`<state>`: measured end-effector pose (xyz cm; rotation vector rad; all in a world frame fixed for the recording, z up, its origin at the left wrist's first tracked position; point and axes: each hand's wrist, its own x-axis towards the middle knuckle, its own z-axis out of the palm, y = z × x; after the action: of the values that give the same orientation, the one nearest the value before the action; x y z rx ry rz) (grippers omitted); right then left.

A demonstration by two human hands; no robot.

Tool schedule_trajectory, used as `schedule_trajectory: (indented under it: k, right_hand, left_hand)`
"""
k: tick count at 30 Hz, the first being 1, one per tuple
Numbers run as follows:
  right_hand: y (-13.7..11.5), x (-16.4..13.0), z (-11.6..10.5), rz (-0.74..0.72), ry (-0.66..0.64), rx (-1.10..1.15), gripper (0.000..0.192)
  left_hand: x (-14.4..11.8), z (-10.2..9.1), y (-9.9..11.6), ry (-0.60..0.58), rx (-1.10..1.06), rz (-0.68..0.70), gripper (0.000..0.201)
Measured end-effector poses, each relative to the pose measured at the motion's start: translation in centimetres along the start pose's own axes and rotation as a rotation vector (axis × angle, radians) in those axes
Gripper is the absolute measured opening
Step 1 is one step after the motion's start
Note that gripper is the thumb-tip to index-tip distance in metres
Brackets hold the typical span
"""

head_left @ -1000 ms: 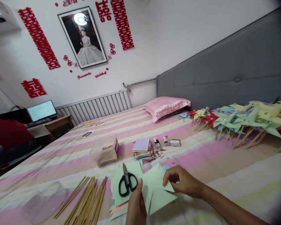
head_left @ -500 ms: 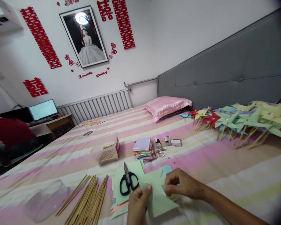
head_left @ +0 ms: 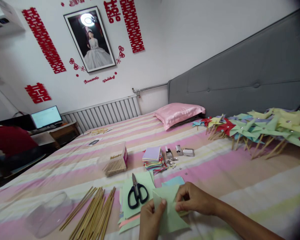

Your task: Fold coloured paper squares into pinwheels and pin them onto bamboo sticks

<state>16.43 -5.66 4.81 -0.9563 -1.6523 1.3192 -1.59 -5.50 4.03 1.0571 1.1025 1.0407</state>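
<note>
A light green sheet of paper [head_left: 170, 210] with slit, lifted corners is held up over the bed. My left hand [head_left: 152, 216] pinches its left side, thumb on the front face. At its right edge my right hand [head_left: 191, 200] has thumb and forefinger closed together on the paper. Left of my hands, black-handled scissors [head_left: 137, 195] lie on a stack of green paper [head_left: 126, 213]. Behind the held sheet a light blue paper [head_left: 173, 181] shows in part.
Wooden sticks [head_left: 96, 213] and a clear plastic lid [head_left: 50, 216] lie at the left. Farther back are a clear box of sticks [head_left: 115, 161], a coloured paper stack [head_left: 152, 155] and small boxes [head_left: 188, 152]. Finished paper pinwheels [head_left: 262, 128] stand at right. A person in red [head_left: 12, 141] sits far left.
My left hand has shifted slightly right with the green sheet, and the sheet's upper edge has turned. More of the light blue paper behind it now shows.
</note>
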Motion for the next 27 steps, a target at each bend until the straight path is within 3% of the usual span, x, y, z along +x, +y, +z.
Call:
schedule_trajectory:
  k: [6, 27]
  right_hand:
    - [0.0, -0.1, -0.1, -0.078, 0.059, -0.192, 0.022]
    - [0.5, -0.1, 0.3, -0.039, 0.084, -0.213, 0.018]
  left_hand:
    - [-0.3, 0.4, 0.3, 0.015, 0.038, 0.042, 0.038]
    - [-1.2, 1.0, 1.6, -0.089, 0.118, 0.072, 0.029]
